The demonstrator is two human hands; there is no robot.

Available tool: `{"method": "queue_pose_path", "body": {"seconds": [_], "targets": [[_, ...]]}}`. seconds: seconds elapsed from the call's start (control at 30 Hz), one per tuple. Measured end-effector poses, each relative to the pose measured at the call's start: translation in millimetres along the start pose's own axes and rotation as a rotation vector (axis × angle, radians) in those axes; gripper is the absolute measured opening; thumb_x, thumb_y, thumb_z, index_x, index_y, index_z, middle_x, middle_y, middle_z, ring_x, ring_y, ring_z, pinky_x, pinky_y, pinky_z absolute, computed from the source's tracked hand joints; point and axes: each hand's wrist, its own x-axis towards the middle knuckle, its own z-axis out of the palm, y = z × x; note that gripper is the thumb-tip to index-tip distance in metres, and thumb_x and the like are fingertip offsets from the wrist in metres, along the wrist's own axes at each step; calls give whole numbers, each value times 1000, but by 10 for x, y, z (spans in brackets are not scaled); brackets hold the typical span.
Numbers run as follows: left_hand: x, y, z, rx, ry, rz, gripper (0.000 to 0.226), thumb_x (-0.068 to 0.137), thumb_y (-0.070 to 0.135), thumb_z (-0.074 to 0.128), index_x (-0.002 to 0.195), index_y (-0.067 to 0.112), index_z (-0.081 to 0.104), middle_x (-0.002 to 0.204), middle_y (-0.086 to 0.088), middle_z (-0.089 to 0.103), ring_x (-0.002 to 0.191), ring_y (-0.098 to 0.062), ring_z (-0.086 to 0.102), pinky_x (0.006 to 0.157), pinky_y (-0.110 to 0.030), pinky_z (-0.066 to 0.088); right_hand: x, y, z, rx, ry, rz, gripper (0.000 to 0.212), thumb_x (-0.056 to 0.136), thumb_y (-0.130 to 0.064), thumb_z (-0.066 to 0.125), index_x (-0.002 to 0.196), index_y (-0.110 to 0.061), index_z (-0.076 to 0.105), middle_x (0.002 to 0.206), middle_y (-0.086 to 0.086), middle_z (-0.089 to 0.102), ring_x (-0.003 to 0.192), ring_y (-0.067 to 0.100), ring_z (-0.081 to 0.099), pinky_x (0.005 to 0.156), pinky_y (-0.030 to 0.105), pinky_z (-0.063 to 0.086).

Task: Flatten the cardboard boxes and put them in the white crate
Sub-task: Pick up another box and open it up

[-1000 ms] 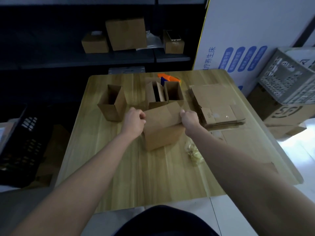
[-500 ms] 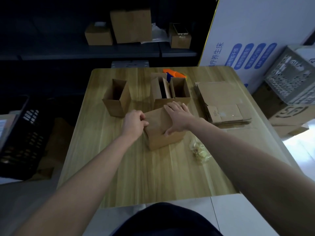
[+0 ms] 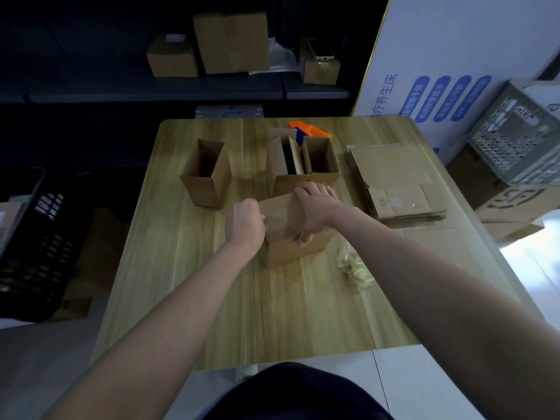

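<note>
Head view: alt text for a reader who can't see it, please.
A person's left grip holds the left edge of a cardboard box on a wooden table while the right grip presses flat on its top. Three open boxes stand behind it, a stack of flattened boxes lies to the right, and a white crate sits beyond the table.
</note>
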Motion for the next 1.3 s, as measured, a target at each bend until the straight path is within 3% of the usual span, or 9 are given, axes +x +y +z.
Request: {"method": "queue_pose_path", "body": {"seconds": [0.23,0.4,0.57,0.67,0.73,0.83,0.97,1.1,1.3], "targets": [[55,-3,-40,67,-73,21,13,93,7,55,96,0,65,95,-14,66,90,-26,63,81,-36,53,1,-19,-16,28,-7,10,125,58,-45,85,151,-15,7,155,7,12,143,31,5,118,48,4],[74,-83,-14,85,-125,80,16,96,9,48,93,2,62,91,-11,62,83,-24,61,70,-35,50,17,-19,-26,15,-9,10,126,56,-46,86,151,-14,9,154,7,14,143,32,8,118,49,6],[49,-247,16,96,-198,198,11,93,17,50,82,16,49,85,2,51,71,-13,51,55,-20,33,42,-42,-12,-35,-21,9,127,55,-45,86,151,-17,7,155,6,12,143,32,7,118,50,7],[57,-297,22,110,-172,340,12,92,12,50,82,17,47,86,5,45,82,-15,47,63,-19,29,55,-51,-9,-20,-20,14,127,54,-44,87,151,-17,8,154,6,12,143,32,7,117,50,8],[64,-270,44,55,-137,367,8,93,11,51,96,17,55,96,7,45,95,-10,43,74,-19,34,62,-53,-10,19,-17,24,127,54,-43,87,151,-17,9,154,5,13,143,32,7,117,50,9],[86,-183,83,-3,-105,242,25,90,17,60,114,11,58,106,0,53,102,-14,47,87,-28,43,62,-72,-9,19,-14,33,127,55,-44,87,151,-17,9,154,6,14,143,32,8,116,49,10],[129,-80,87,-22,-95,160,10,89,8,59,97,10,66,96,-3,61,87,-17,59,75,-30,50,43,-82,11,18,-8,41,127,55,-44,87,151,-17,8,154,7,13,142,33,7,115,50,10],[187,-52,84,8,-190,175,17,91,4,53,81,16,59,89,-1,57,80,-14,53,63,-23,40,11,-47,28,39,-12,41,127,56,-42,87,151,-19,6,155,6,10,143,32,4,116,49,8],[151,-165,-10,-346,-310,118,23,94,1,45,77,15,51,78,3,50,74,-12,46,61,-17,37,25,14,10,98,-21,44,126,57,-39,87,151,-20,6,156,4,9,144,31,5,115,49,13]]}}
